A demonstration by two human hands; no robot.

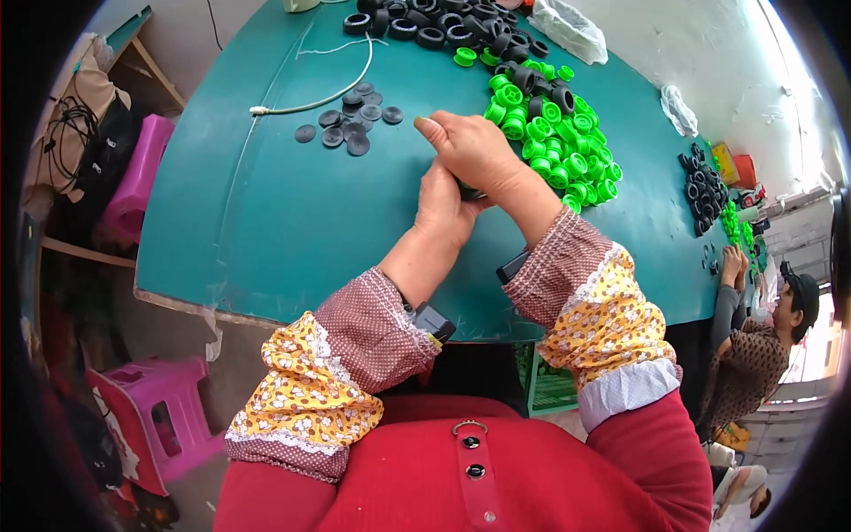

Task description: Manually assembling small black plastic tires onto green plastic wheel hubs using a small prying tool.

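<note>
Over the feed, I see the green tabletop (301,230) as smooth, with a soft sheen. The bright green hubs (575,165) look like glossy plastic to me, the black tyres (431,38) matt and rubbery, the dark discs (358,144) dull and smooth. I make out printed cloth sleeve covers (297,390) with lace trim, shiny plastic pink stools (184,390) and a crinkled, filmy bag (572,34).

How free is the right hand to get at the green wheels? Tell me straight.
Probably yes: the green wheels lie just beside the right hand, with nothing seen between, though it would likely first have to come away from the left hand.
</note>
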